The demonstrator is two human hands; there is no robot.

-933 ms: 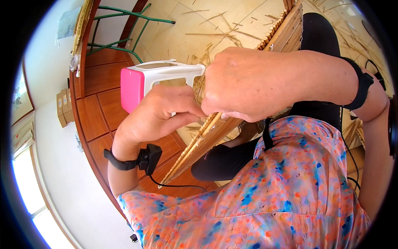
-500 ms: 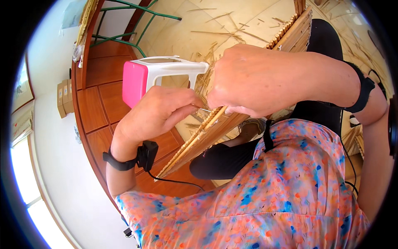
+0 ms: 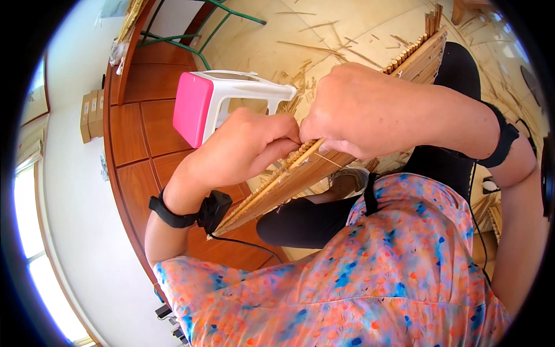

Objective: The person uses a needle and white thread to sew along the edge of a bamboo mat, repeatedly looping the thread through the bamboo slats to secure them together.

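Note:
A stiff panel of thin wooden sticks (image 3: 283, 191), laid side by side, stands on edge and slants across in front of me. A pale rod runs along its upper edge, with short stick ends lined up beside it. My right hand (image 3: 347, 110) is closed over this edge near the middle, its fingertips pressed against the rod. My left hand (image 3: 245, 144) pinches right beside it, the fingertips meeting at the panel's edge. What the left fingertips hold is hidden. A thin stick sticks out from the panel's face below the right hand.
A stool with a pink seat and white legs (image 3: 193, 110) lies on its side beyond my left hand. Behind it are brown wooden panels (image 3: 130, 139). Green metal legs (image 3: 202, 43) stand at the back. Stick scraps (image 3: 309, 49) litter the tiled floor.
My left fingertips have come closer to the right hand. A thin pale strand seen at them before is now hidden. The view has shifted slightly.

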